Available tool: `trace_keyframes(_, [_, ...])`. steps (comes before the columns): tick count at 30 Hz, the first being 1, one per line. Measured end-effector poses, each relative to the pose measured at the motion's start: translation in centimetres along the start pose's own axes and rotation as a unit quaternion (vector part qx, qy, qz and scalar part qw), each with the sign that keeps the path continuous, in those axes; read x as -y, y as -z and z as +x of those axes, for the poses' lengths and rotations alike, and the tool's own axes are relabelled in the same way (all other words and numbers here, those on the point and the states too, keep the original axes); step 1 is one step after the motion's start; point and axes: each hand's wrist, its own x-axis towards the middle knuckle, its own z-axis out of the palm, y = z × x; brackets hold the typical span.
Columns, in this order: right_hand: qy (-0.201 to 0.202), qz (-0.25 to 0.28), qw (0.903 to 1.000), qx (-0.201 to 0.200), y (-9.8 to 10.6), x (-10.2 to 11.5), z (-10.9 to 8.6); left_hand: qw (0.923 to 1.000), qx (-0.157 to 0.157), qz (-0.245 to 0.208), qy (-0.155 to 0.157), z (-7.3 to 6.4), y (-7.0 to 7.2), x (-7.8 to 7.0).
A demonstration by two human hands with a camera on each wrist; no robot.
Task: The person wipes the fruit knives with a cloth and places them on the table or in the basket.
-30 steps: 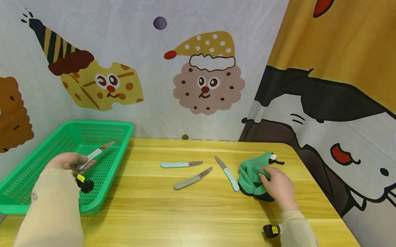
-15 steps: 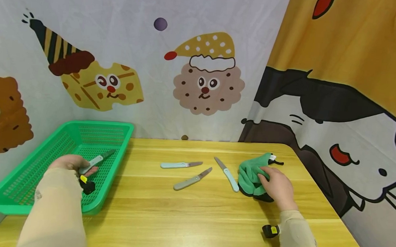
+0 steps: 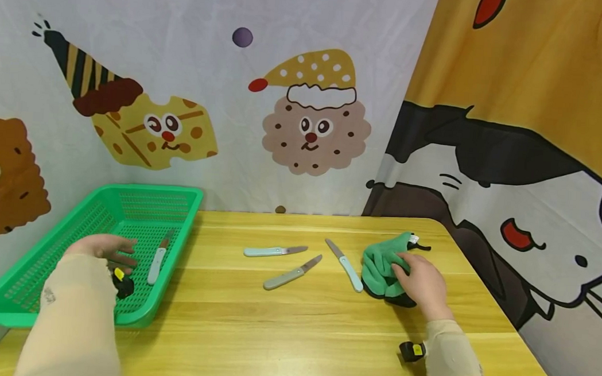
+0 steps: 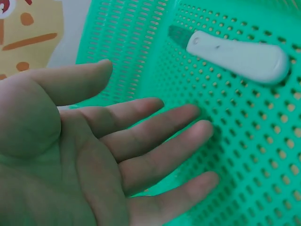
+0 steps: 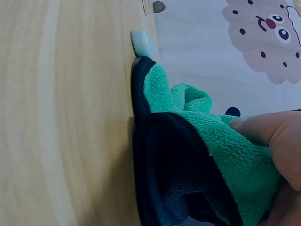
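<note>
A paring knife with a pale handle lies on the floor of the green basket, its blade pointing to the back. Beside it, apart from the handle, my left hand hangs inside the basket; the left wrist view shows the fingers spread and nothing held. On the right, my right hand grips a crumpled green cloth with black edging, thumb on top. In the right wrist view the cloth bunches up and part of the hand is cut off.
On the wooden table, between basket and cloth, lie a light-blue knife, a grey-handled knife and another light-blue knife close to the cloth. A printed curtain hangs behind the table.
My left hand has let go of the paring knife, which now lies in the basket, and the hand has drawn slightly left. My right hand stays on the cloth.
</note>
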Motion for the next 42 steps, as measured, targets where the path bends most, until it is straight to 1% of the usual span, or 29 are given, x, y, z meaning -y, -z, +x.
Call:
trace_keyframes(3, [0.028,0.003,0.9992,-0.030,0.1,0.1,0.0,0.9997,0.001,0.022,-0.007,-0.6,0.3,-0.4])
trace_keyframes(5, [0.059,0.005,0.9966,-0.058,0.3,0.3,0.1,0.9993,0.002,0.036,-0.009,-0.9,0.5,-0.8])
trace_keyframes(8, [0.107,0.006,0.9896,-0.096,0.6,0.9,0.2,0.9969,0.000,0.074,-0.026,-1.1,0.9,-1.6])
trace_keyframes(10, [0.138,0.007,0.9844,-0.109,0.9,1.4,0.3,0.9950,-0.007,0.093,-0.035,-1.3,0.9,-2.2])
trace_keyframes(12, [0.158,0.014,0.9813,-0.109,1.1,2.0,0.5,0.9926,-0.016,0.110,-0.050,-1.6,0.8,-2.9])
trace_keyframes(15, [0.176,0.031,0.9795,-0.092,1.3,3.1,0.8,0.9898,-0.029,0.126,-0.061,-2.1,0.2,-4.1])
trace_keyframes(19, [0.178,0.039,0.9816,-0.055,1.2,4.3,1.4,0.9834,-0.046,0.157,-0.079,-2.9,-0.7,-5.8])
trace_keyframes(21, [0.174,0.035,0.9836,-0.034,1.0,4.8,1.7,0.9791,-0.058,0.171,-0.094,-3.4,-1.2,-6.8])
trace_keyframes(22, [0.171,0.033,0.9844,-0.024,1.0,5.0,1.9,0.9763,-0.065,0.179,-0.102,-3.7,-1.5,-7.2])
trace_keyframes(24, [0.168,0.031,0.9853,-0.003,0.9,5.3,2.0,0.9681,-0.083,0.203,-0.121,-4.3,-2.2,-8.2])
trace_keyframes(26, [0.173,0.022,0.9846,0.013,0.7,5.5,2.1,0.9583,-0.102,0.226,-0.141,-5.0,-3.0,-9.1])
trace_keyframes(29, [0.183,0.016,0.9825,0.033,0.4,5.7,1.9,0.9415,-0.130,0.261,-0.169,-6.0,-4.3,-10.2])
trace_keyframes(32, [0.181,0.010,0.9824,0.045,0.1,5.6,1.4,0.9296,-0.147,0.276,-0.195,-7.0,-5.7,-11.3])
trace_keyframes(35, [0.167,0.005,0.9848,0.046,-0.3,5.4,0.8,0.9195,-0.160,0.284,-0.220,-8.1,-7.2,-12.3])
trace_keyframes(37, [0.162,-0.002,0.9859,0.042,-0.4,5.3,0.4,0.9112,-0.168,0.291,-0.238,-8.9,-8.2,-12.9])
trace_keyframes(40, [0.168,-0.026,0.9848,0.035,-0.6,5.0,-0.3,0.8980,-0.177,0.302,-0.267,-9.9,-10.0,-13.7])
trace_keyframes(42, [0.180,-0.045,0.9820,0.031,-0.7,4.8,-0.6,0.8891,-0.182,0.308,-0.286,-10.6,-11.3,-14.2])
